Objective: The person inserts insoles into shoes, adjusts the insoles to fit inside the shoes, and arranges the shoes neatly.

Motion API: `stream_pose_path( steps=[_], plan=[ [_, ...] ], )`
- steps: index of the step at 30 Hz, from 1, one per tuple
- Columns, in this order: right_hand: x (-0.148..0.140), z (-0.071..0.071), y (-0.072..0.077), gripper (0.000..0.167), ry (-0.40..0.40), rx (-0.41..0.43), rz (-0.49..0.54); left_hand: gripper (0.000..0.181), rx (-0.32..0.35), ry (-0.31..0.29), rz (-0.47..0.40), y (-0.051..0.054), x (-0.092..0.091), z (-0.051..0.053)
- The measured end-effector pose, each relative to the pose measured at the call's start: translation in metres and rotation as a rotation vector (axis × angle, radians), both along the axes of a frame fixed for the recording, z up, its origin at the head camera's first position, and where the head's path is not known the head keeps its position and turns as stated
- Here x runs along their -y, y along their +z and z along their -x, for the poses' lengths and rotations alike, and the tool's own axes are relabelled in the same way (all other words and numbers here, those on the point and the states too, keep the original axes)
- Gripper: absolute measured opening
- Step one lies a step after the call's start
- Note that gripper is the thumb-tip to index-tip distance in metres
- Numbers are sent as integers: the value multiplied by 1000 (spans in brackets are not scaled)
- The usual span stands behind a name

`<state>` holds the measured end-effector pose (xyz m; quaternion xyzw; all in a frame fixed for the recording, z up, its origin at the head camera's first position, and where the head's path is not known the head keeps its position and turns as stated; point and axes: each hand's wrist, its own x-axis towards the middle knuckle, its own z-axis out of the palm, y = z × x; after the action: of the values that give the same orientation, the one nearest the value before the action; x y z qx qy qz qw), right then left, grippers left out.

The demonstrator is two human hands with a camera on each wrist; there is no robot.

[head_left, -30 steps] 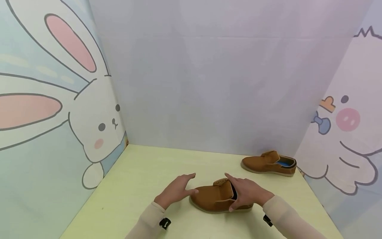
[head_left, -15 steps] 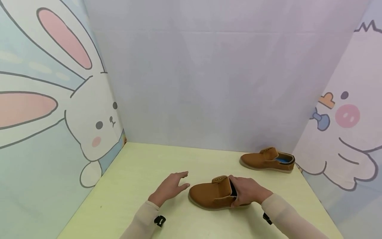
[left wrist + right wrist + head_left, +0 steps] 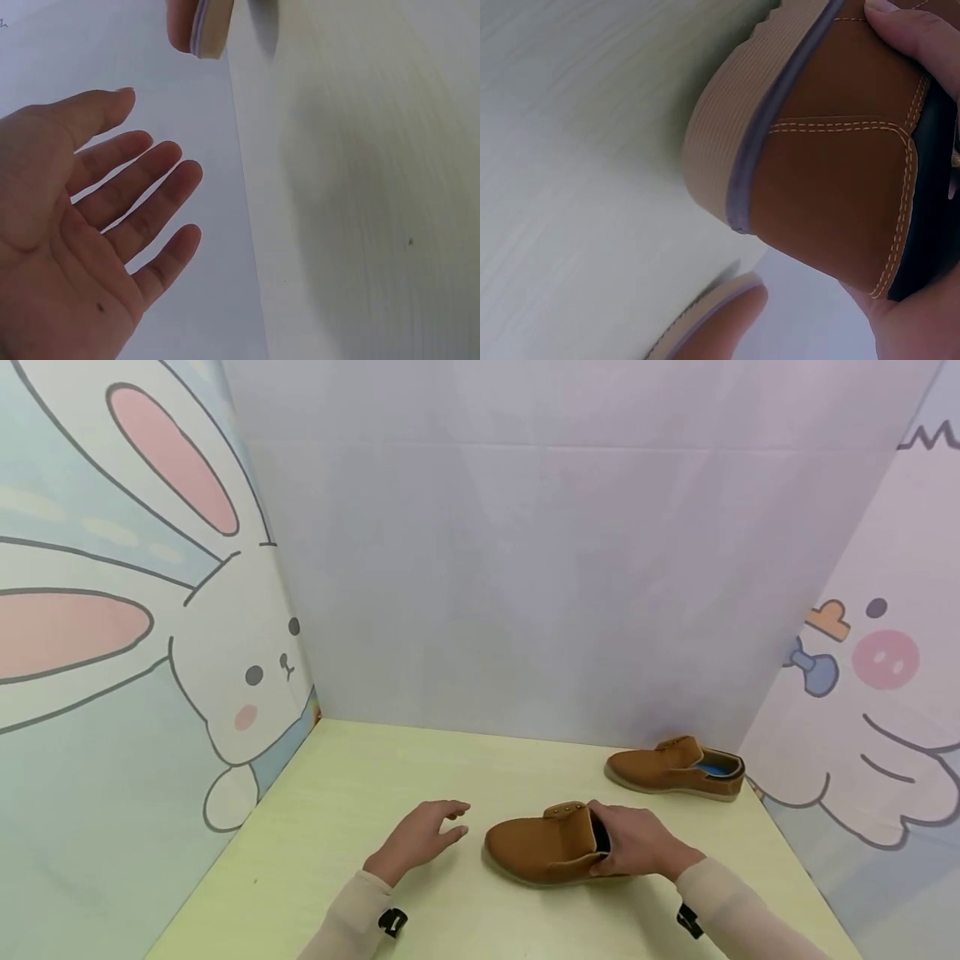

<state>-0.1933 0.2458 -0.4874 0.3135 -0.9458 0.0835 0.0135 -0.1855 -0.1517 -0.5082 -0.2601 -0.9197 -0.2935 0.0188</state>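
A brown shoe [image 3: 536, 847] with a pale sole and eyelets on its raised tongue points its toe to the left. My right hand [image 3: 637, 842] grips it around the opening near the heel; the right wrist view shows thumb and fingers on either side of the stitched heel [image 3: 825, 191]. Whether the sole is lifted off the table cannot be told. Left of the toe, my left hand [image 3: 420, 837] hovers apart from the shoe, its fingers loosely bent and holding nothing. In the left wrist view its palm and fingers [image 3: 142, 202] show, with the shoe's toe [image 3: 187, 30] above.
A matching brown shoe [image 3: 671, 770] with a blue insole stands at the back right of the pale yellow table [image 3: 390, 760], toe to the left. A grey back wall [image 3: 525, 593] and two cartoon-printed side walls, one with a rabbit [image 3: 232, 668], enclose the table.
The right hand has closed its fingers on the shoe's opening. My left hand has drawn back to the left, away from the toe. The shoe has shifted slightly right.
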Motion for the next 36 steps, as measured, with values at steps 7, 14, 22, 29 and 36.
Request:
stream_pose_path(
  steps=[7, 14, 22, 29, 36],
  plan=[
    [-35, 6, 18, 91, -55, -33, 0, 37, -9, 4, -4, 1, 8, -1],
    [-77, 17, 30, 97, -155, 34, 25, 37, -9, -5, -17, 6, 12, 3],
    [-121, 21, 28, 117, -247, 75, 3, 35, 5, -7, -16, 6, 13, 4],
    [-157, 22, 7, 117, -280, 83, -15, 35, 60, -38, -21, 2, 12, 0],
    [-174, 23, 5, 123, -297, 152, 11, 35, 45, -34, -23, 2, 9, 2]
  ],
)
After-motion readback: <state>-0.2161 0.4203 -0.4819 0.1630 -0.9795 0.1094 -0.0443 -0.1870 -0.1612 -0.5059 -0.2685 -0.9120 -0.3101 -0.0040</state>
